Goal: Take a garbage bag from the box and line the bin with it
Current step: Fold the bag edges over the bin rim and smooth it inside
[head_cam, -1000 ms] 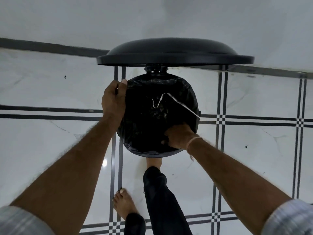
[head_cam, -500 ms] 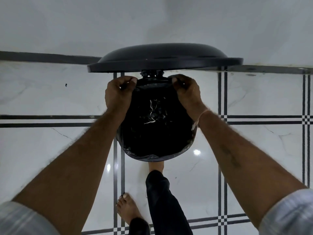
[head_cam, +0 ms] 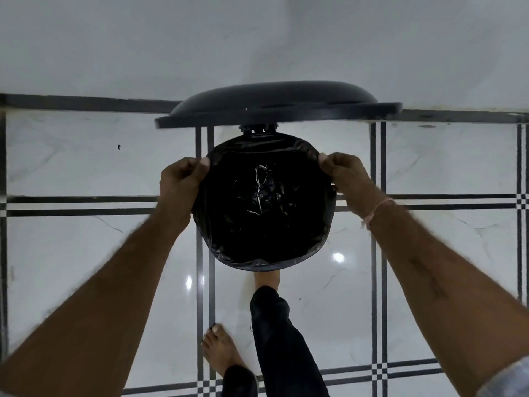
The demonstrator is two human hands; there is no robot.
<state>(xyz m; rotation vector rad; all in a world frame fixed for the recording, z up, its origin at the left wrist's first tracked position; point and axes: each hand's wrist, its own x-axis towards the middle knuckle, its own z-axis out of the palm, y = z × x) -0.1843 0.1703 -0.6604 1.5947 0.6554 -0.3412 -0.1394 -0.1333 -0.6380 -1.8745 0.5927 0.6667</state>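
A round black pedal bin stands on the floor below me, its lid (head_cam: 277,106) raised at the far side. A black garbage bag (head_cam: 263,213) lines the inside and folds over the rim all around. My left hand (head_cam: 183,179) pinches the bag's edge at the left side of the rim. Opposite it, my right hand (head_cam: 343,176) grips the bag's edge at the right side. A thin white string lies in the bottom of the bag. The box of bags is not in view.
The floor is glossy white marble tile (head_cam: 86,253) with dark grid lines. A white wall (head_cam: 257,38) rises just behind the bin. My right foot (head_cam: 267,277) rests at the bin's near base, and my left foot (head_cam: 221,351) stands behind it.
Both hands have slid from the back of the rim, near the hinge, outward to its left and right sides. The bag's edge now sits over more of the rim.
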